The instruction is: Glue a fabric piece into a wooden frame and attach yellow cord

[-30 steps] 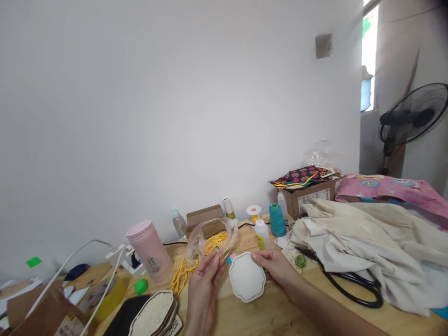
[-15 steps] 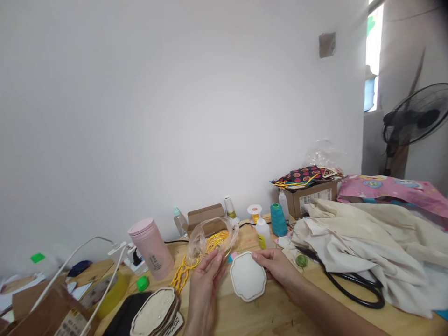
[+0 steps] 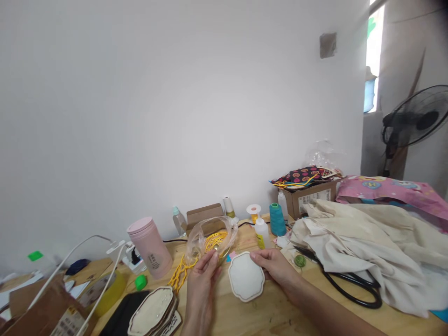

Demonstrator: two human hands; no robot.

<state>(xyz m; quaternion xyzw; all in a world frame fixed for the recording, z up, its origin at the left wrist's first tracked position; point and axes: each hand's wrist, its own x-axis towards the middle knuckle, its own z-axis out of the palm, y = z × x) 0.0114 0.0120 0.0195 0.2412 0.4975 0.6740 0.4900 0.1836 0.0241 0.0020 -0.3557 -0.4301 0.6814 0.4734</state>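
Observation:
My right hand (image 3: 278, 268) pinches the upper right edge of a white fabric piece (image 3: 246, 277) with a scalloped, brown-lined border, held face up over the table. To its left, my left hand (image 3: 205, 275) has thumb and fingers pressed together, with something tiny at the tips that I cannot make out. Just behind those fingertips lies a clear plastic bag (image 3: 196, 245) with bundles of yellow cord (image 3: 179, 275) spilling out of it. A stack of similar scalloped pieces (image 3: 152, 308) sits to the left of my left forearm.
Behind my hands stand a white glue bottle (image 3: 262, 233), a teal thread cone (image 3: 277, 220) and a spool (image 3: 254, 212). Black scissors (image 3: 357, 284) lie right, beside cream cloth (image 3: 364, 238). At left are a pink tumbler (image 3: 150, 247), a green cap (image 3: 140, 282) and a cardboard box (image 3: 45, 303).
My left fingertips have closed together and moved slightly left, with a tiny object now showing at their tips. The fabric piece stays in my right hand, and the view has shifted slightly.

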